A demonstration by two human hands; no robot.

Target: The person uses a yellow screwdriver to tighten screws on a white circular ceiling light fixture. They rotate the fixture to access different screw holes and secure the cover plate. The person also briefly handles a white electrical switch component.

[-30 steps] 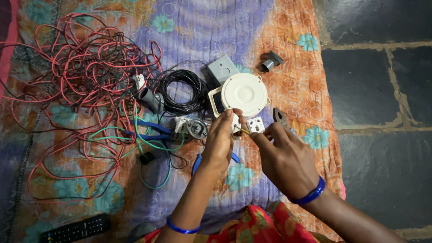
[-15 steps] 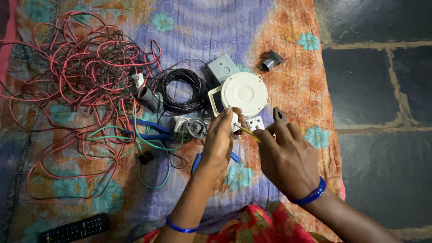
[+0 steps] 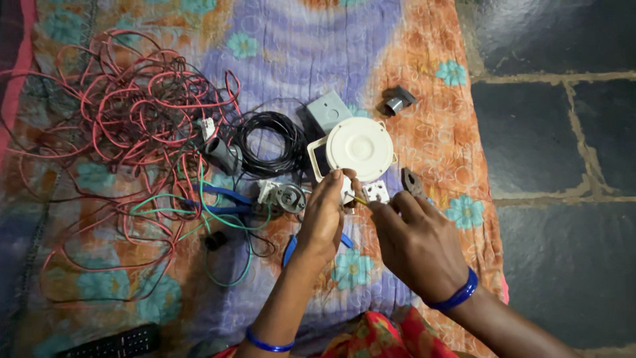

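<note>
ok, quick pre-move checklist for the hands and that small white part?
1. Left hand on the white part: ok, fingers pinch it just below the round white cover.
2. Right hand on the yellow tool: ok, its tip meets the part; what kind of tool, cannot tell.
3. Tip seated in the part: cannot tell, the fingers hide it.
4. White socket piece out of the way: ok, lies just beside the tip, apart from it.
5. Pliers to hand: ok, beside the right hand's fingers.
6. Wires out of the work spot: ok, heaped to the left on the cloth.
</note>
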